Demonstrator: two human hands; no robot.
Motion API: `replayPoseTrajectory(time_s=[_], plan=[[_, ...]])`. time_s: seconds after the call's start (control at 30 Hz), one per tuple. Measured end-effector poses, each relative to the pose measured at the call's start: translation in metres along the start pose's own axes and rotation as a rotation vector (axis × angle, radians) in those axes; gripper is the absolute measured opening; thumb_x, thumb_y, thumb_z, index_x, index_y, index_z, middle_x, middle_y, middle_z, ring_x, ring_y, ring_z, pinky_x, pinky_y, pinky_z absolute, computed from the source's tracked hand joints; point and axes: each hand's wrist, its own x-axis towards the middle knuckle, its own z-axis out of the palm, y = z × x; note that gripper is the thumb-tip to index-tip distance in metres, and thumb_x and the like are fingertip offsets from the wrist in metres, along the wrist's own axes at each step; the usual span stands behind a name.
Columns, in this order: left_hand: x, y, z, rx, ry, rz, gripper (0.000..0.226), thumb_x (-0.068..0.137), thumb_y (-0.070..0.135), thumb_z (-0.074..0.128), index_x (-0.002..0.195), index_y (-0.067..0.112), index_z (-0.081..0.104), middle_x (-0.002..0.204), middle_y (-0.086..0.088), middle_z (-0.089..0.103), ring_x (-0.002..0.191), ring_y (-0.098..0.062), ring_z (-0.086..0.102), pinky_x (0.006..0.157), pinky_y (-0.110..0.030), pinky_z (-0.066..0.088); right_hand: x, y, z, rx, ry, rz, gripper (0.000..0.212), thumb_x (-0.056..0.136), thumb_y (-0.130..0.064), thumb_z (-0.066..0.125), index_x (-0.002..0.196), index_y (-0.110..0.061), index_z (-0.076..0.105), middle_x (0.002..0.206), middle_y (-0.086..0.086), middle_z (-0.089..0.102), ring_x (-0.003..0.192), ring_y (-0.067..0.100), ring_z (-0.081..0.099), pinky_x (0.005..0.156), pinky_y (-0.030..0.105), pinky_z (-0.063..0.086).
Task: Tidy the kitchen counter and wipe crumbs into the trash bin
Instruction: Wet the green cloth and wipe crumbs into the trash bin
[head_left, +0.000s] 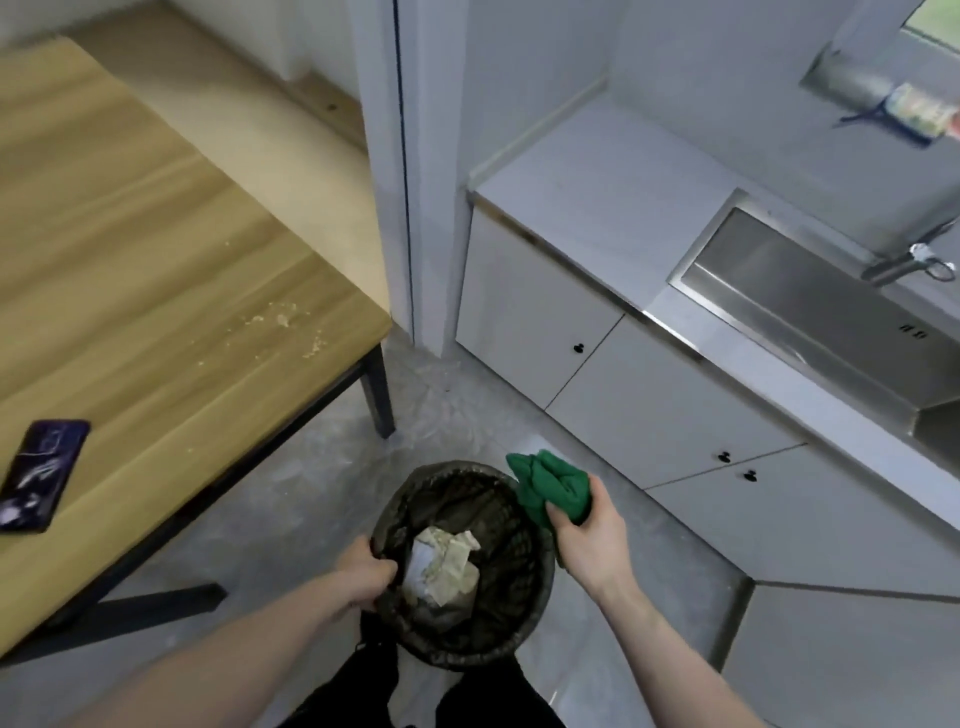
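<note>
Far left of both hands, a dark phone (39, 475) lies on the wooden table (130, 249), with crumbs (283, 325) scattered nearer its corner. The left hand (366, 574) is closed on the near-left rim of the trash bin (511, 613), which holds crumpled paper (441, 564). Just right of the bin, the right hand (589, 543) is raised, clenched around a bunched green cloth (553, 486). Beyond it stand white cabinets (649, 400) and a steel sink (810, 291).

I see open floor (291, 499) left of my left grip (366, 574), bounded by the worktop (156, 270) leg (378, 397), while cabinets (649, 395) wall off space right of my right grip (587, 540).
</note>
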Motion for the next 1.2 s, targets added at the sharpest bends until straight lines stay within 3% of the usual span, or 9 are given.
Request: replayPoseTrajectory(time_s=[0.07, 0.27, 0.37, 0.47, 0.53, 0.63, 0.93, 1.1, 1.2], plan=[[0.006, -0.009, -0.018, -0.043, 0.005, -0.024, 0.033, 0.082, 0.011, 0.061, 0.115, 0.012, 0.058, 0.096, -0.015, 0.068, 0.081, -0.033, 0.071, 0.054, -0.035, 0.061, 0.011, -0.019, 0.018, -0.004, -0.029, -0.036, 0.035, 0.09, -0.02, 0.07, 0.11, -0.045, 0.057, 0.102, -0.02, 0.071, 0.093, -0.002, 0.067, 0.084, 0.03, 0.058], [0.028, -0.025, -0.057, -0.224, 0.053, -0.101, 0.03, 0.087, 0.014, 0.061, 0.115, 0.02, 0.052, 0.1, -0.014, 0.067, 0.084, -0.032, 0.071, 0.054, -0.035, 0.061, 0.062, -0.067, 0.062, -0.063, -0.179, -0.134, 0.034, 0.089, -0.018, 0.071, 0.107, -0.042, 0.057, 0.099, -0.027, 0.069, 0.094, -0.014, 0.062, 0.077, 0.008, 0.048], [0.042, -0.037, -0.066, -0.329, 0.073, -0.137, 0.021, 0.091, 0.012, 0.06, 0.109, 0.02, 0.051, 0.099, -0.012, 0.066, 0.087, -0.033, 0.07, 0.065, -0.043, 0.065, 0.093, -0.091, 0.087, -0.077, -0.254, -0.205, 0.037, 0.089, -0.013, 0.071, 0.106, -0.042, 0.056, 0.096, -0.033, 0.067, 0.093, -0.017, 0.06, 0.072, 0.0, 0.044], [0.057, -0.049, -0.067, -0.417, 0.107, -0.152, 0.025, 0.09, 0.007, 0.06, 0.106, 0.022, 0.047, 0.099, -0.01, 0.063, 0.089, -0.032, 0.066, 0.07, -0.046, 0.064, 0.122, -0.113, 0.116, -0.116, -0.304, -0.277, 0.033, 0.088, -0.013, 0.071, 0.11, -0.034, 0.058, 0.096, -0.027, 0.067, 0.089, -0.015, 0.061, 0.073, 0.004, 0.044], [0.065, -0.053, -0.064, -0.481, 0.128, -0.163, 0.034, 0.088, 0.003, 0.059, 0.11, 0.024, 0.045, 0.1, -0.008, 0.061, 0.093, -0.031, 0.063, 0.072, -0.045, 0.063, 0.137, -0.126, 0.134, -0.132, -0.348, -0.307, 0.031, 0.089, -0.012, 0.07, 0.114, -0.027, 0.06, 0.099, -0.021, 0.068, 0.091, -0.006, 0.063, 0.079, 0.016, 0.05], [0.08, -0.057, -0.067, -0.572, 0.104, -0.166, 0.043, 0.087, 0.001, 0.058, 0.118, 0.026, 0.045, 0.104, -0.008, 0.063, 0.095, -0.03, 0.064, 0.063, -0.038, 0.062, 0.157, -0.147, 0.162, -0.17, -0.394, -0.374, 0.031, 0.09, -0.01, 0.066, 0.116, -0.025, 0.06, 0.101, -0.013, 0.07, 0.093, 0.006, 0.065, 0.082, 0.028, 0.055], [0.137, -0.062, -0.082, -0.581, 0.12, -0.145, 0.032, 0.086, -0.003, 0.055, 0.116, 0.007, 0.059, 0.108, -0.022, 0.064, 0.092, -0.034, 0.064, 0.059, -0.035, 0.058, 0.232, -0.198, 0.255, -0.314, -0.411, -0.612, 0.046, 0.089, -0.001, 0.058, 0.131, -0.021, 0.057, 0.115, -0.003, 0.069, 0.106, 0.019, 0.064, 0.086, 0.027, 0.049], [0.169, -0.071, -0.085, -0.617, 0.112, -0.164, 0.023, 0.088, 0.012, 0.058, 0.102, 0.029, 0.052, 0.104, -0.011, 0.063, 0.091, -0.029, 0.065, 0.069, -0.04, 0.063, 0.269, -0.217, 0.316, -0.34, -0.383, -0.655, 0.049, 0.09, -0.003, 0.055, 0.134, -0.026, 0.055, 0.116, -0.007, 0.067, 0.108, 0.015, 0.061, 0.089, 0.023, 0.044], [0.193, -0.081, -0.084, -0.68, 0.091, -0.165, 0.026, 0.079, 0.02, 0.061, 0.103, 0.028, 0.056, 0.103, -0.009, 0.066, 0.091, -0.029, 0.067, 0.072, -0.043, 0.065, 0.281, -0.214, 0.345, -0.353, -0.37, -0.689, 0.047, 0.091, -0.004, 0.055, 0.133, -0.026, 0.055, 0.118, -0.007, 0.067, 0.11, 0.017, 0.061, 0.091, 0.024, 0.044]])
